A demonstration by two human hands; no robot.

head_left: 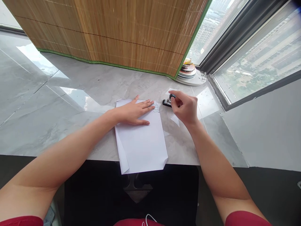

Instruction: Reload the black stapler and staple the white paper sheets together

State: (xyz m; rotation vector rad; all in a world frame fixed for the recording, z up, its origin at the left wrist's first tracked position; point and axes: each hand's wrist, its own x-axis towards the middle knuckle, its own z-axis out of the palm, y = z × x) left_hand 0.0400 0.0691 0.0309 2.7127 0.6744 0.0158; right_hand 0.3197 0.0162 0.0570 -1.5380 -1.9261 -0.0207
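Observation:
White paper sheets lie on the marble-patterned ledge, their lower end hanging a little over the front edge with curled corners. My left hand rests flat on the upper part of the paper, fingers spread. Close to its fingertips, a cluster of staples shows at the paper's upper right corner. Just right of that corner, my right hand grips a small black stapler between thumb and fingers. The stapler's front end points toward the paper and sits slightly apart from it. Part of the stapler is hidden by the fingers.
A bamboo blind with green edging hangs down over the back of the ledge. Stacked plates stand in the corner by the window frame. Below the front edge is a black chair.

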